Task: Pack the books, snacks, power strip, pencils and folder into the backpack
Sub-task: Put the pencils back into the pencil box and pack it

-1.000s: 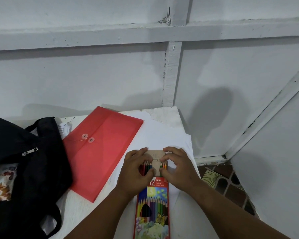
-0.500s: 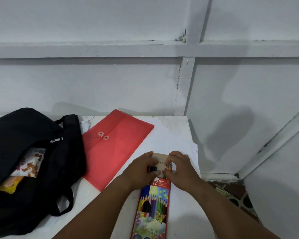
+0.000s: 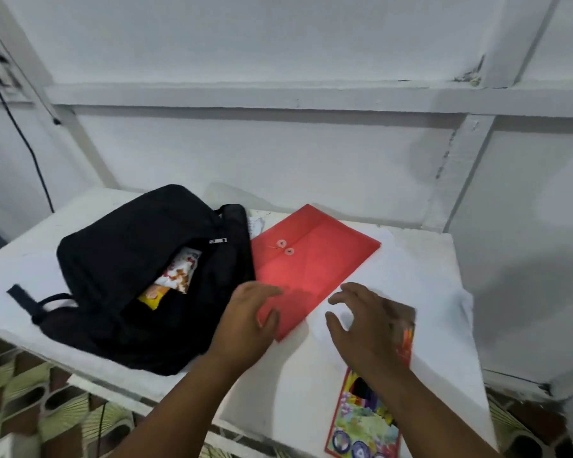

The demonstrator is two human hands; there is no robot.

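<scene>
Head view: black backpack [image 3: 139,259] is laid on the white table [image 3: 427,259], zip open, snack packets [image 3: 176,276] seen inside. Red string-tie folder [image 3: 311,259] is lying flat just right of the backpack. Coloured pencil box [image 3: 371,414] is set on the table near the front edge, flap end open. Left hand [image 3: 245,322] is held over the folder's near corner, fingers relaxed, nothing grasped. Right hand [image 3: 367,325] is spread above the pencil box top, fingers released, nothing held.

No text is showing legibly; the pencil box [image 3: 366,421] print under the right hand [image 3: 367,328] is blurring.
</scene>
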